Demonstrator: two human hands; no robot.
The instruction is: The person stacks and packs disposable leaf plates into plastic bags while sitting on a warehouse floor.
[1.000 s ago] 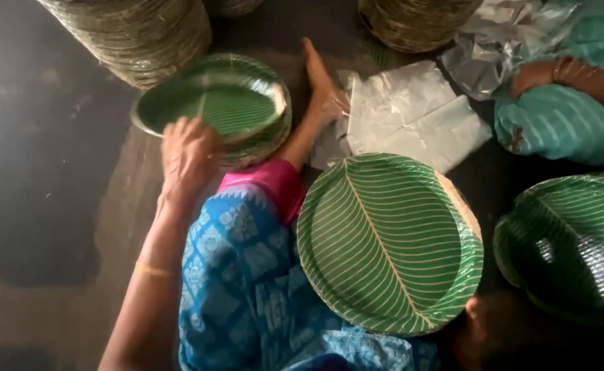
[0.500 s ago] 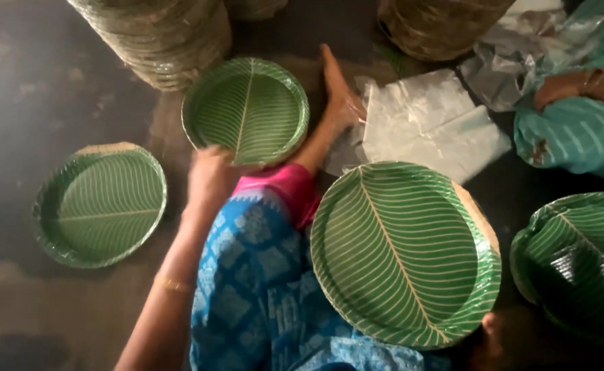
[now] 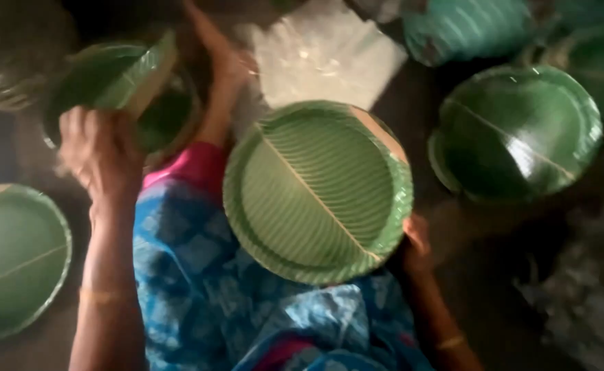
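Green and ribbed like a banana leaf, the round plate (image 3: 319, 196) on our lap is our landmark: shallow, glossy, with a pale brown midrib running slantwise across it and a tan patch at its upper right rim. Our right hand (image 3: 417, 237) pinches its lower right edge, fingers curled under the rim, though how tightly they close we cannot tell.

Up and to the left of that plate, our left hand (image 3: 99, 154) is closed on the near rim of a second leaf-printed plate (image 3: 126, 79), which tilts steeply above a small stack of the same plates (image 3: 171, 120); motion blur hides the fingertips. Our blue patterned cloth (image 3: 205, 288) with a pink border fills the space just below the landmark plate, and our bare foot (image 3: 223, 65) stretches out above it, between the stack and a crinkled sheet of clear plastic wrap (image 3: 322, 58).

Far left of the lap plate lies another green plate (image 3: 13, 257) flat on the dark floor. To its right sits a darker, shinier plate (image 3: 518, 134), and beyond that a teal striped cloth (image 3: 467, 27).
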